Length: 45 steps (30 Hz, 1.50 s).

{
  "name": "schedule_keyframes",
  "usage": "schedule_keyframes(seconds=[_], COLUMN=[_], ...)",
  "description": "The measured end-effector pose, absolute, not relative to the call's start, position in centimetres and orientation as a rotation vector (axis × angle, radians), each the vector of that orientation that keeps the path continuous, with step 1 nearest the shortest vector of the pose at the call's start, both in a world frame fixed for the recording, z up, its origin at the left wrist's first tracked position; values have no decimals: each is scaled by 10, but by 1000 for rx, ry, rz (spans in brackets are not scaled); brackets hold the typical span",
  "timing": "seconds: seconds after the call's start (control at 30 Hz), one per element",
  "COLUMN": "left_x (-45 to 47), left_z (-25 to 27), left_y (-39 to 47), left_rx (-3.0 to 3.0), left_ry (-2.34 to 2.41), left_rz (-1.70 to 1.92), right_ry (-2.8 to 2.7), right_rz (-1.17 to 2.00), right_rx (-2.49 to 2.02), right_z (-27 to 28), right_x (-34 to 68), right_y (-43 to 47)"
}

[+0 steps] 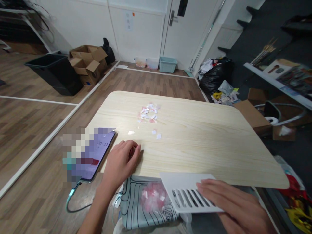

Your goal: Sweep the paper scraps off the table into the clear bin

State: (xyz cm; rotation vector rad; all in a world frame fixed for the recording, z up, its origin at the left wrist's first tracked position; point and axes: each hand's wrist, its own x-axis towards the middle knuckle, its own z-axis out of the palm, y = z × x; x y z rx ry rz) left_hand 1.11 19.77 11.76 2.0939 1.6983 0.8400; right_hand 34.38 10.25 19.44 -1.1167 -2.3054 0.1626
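My left hand [123, 157] rests on the near left edge of the pale wooden table [195, 136], fingers curled; their inside is hidden. My right hand [234, 201] holds a white slotted panel [170, 182] at the table's near edge, fingers over its top, thumb out of sight. Partly behind the panel, a clear plastic bag of pink and white bits [153, 196] lies on a grey cloth with black lines [133, 208]. Farther up the table are a small heap of white and pinkish paper scraps [148, 112] and a few loose scraps [159, 136].
Left of my left hand, a phone [103, 152] with a plugged cable [70, 193] sits at the table edge, partly pixelated. Beyond are a black bin [57, 74], cardboard boxes [89, 66] and a blue-green tub [168, 64]. A black bag [214, 78] and an opened carton [253, 112] stand right.
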Motion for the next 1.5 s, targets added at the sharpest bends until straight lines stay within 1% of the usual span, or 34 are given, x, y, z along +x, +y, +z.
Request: schedule_keyframes(seconds=[0.1, 0.3, 0.53, 0.7, 0.83, 1.0, 1.17, 1.3, 1.5], left_x=[11, 10, 10, 10, 10, 10, 9, 9, 8], left_z=[118, 118, 118, 120, 120, 119, 117, 117, 117], left_y=[198, 197, 198, 197, 197, 197, 197, 197, 197], left_rx=[2086, 2026, 2033, 2018, 2035, 2054, 2030, 2038, 2038], left_ry=[1692, 1697, 1688, 1681, 1684, 1683, 1702, 1701, 1723], left_rz=[834, 828, 840, 835, 842, 836, 819, 819, 806], right_ry=[-2278, -2182, -2291, -2377, -2413, -2426, -2355, -2294, -2384], right_rz=[192, 5, -42, -68, 28, 95, -30, -72, 147], right_rx=[-1126, -1185, -1134, -1077, -1050, -1130, -1219, -1266, -1261], right_z=[197, 196, 189, 196, 194, 191, 204, 211, 210], right_x=[340, 330, 324, 336, 360, 401, 431, 433, 449], right_y=[102, 153, 192, 179, 161, 143, 127, 122, 123])
